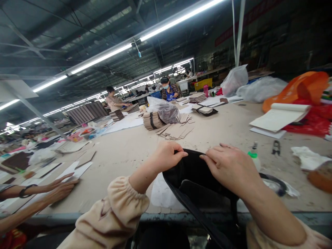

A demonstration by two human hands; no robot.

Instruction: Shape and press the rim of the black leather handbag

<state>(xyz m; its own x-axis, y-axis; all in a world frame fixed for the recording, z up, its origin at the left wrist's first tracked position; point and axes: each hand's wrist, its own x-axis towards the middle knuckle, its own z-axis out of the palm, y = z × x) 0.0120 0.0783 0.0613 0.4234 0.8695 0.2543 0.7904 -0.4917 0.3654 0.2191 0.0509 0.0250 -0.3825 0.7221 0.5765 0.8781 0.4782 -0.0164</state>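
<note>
A black bag stands at the table's near edge with its mouth towards me; a strap hangs down from its near side. My left hand pinches the left part of its far rim between thumb and fingers. Farther right on that same rim, my right hand grips the edge, thumb inside and fingers over the outside. A short stretch of rim shows between the two hands. The bag's right side is partly hidden behind my right hand and forearm.
Stacked brown card pieces lie ahead. To the right are a bottle with a green collar, small snips, a notepad and an orange bag. A co-worker's hands work on sheets at the left.
</note>
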